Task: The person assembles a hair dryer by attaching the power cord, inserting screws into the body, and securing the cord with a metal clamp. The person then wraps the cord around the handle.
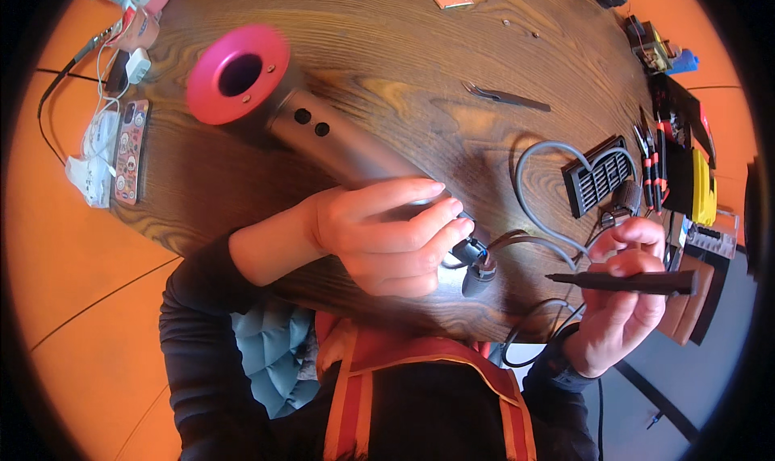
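My left hand [387,235] is wrapped round the lower handle of a hair dryer [339,142], which has a grey body and a bright pink ring head. The head tilts up to the far left. At the handle's lower end, a black inner part with thin wires [473,249] sticks out past my fingers, beside a dark cable collar [479,272]. Off to the right, my right hand [617,299] grips a black pen-shaped tool [626,282]. Its narrow tip points left toward the handle end, apart from it. Whether it is a pen or tweezers I cannot tell.
A grey cable [525,178] loops beside a black slotted tray [597,178]. Dark tweezers [508,98] lie farther back. Red-and-black pliers [658,166] and a yellow item [705,186] line the right edge. At left are a patterned phone [131,150] and a white charger [138,65].
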Motion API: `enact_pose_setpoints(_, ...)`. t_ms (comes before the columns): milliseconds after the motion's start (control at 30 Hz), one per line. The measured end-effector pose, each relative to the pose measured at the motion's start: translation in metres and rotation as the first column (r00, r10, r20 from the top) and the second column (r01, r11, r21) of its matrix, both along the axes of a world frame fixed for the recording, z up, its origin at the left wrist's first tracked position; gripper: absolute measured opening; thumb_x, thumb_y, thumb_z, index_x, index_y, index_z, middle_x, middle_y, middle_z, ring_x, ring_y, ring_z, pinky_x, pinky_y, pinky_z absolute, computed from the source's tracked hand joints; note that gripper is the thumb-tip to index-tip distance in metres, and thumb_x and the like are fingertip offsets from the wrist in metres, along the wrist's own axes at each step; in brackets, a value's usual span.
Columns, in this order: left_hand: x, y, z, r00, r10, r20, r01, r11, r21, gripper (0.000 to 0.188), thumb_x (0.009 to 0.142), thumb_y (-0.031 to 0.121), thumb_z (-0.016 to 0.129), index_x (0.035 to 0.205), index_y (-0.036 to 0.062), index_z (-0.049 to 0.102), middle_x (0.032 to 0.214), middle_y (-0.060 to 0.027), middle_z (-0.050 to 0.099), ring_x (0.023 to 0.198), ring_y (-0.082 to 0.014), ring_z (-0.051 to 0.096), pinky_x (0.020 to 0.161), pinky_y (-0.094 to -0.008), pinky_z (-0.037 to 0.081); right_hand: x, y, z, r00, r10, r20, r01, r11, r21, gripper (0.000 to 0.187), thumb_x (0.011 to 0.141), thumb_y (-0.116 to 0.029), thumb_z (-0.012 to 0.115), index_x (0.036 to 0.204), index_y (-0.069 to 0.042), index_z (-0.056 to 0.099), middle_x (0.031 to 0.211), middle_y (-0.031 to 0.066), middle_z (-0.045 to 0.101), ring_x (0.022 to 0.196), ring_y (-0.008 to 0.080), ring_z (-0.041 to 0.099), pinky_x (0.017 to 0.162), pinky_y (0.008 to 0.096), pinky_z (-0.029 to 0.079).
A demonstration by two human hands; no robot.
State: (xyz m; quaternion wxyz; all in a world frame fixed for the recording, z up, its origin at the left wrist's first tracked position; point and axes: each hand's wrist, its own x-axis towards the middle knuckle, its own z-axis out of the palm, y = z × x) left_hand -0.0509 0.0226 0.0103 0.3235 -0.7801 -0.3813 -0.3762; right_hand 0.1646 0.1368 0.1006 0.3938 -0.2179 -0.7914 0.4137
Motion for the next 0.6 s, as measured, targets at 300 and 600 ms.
enact_pose_setpoints(300, 0.001, 0.002, 0.0, 0.997, -0.076, 0.033, 0.074, 0.996, 0.053, 0.025, 0.078, 0.009, 0.054, 0.058, 0.0132, 0.041, 0.087, -0.009, 0.069, 0.084, -0.0187, 0.066, 0.069, -0.0359, 0.057, -0.026, -0.031, 0.011, 0.992, -0.095, -0.086, 0.067, 0.957, -0.282, 0.091, 0.091, -0.021, 0.057, 0.142, -0.021, -0.018, 0.08, 0.0214, 0.063, 0.059, 0.0272, 0.065, 0.043, 0.0287, 0.054)
enact_pose_setpoints(600, 0.0, 0.003, 0.001, 0.993, -0.114, 0.021, 0.112, 0.992, 0.064, 0.025, 0.078, 0.011, 0.053, 0.056, 0.0124, 0.041, 0.085, -0.0096, 0.068, 0.083, -0.0192, 0.065, 0.066, -0.0361, 0.057, -0.033, -0.037, -0.001, 0.93, 0.01, -0.367, -0.105, 0.965, -0.239, 0.083, 0.091, -0.009, 0.056, 0.141, -0.035, -0.006, 0.085, 0.0237, 0.061, 0.066, 0.0308, 0.067, 0.048, 0.0313, 0.058)
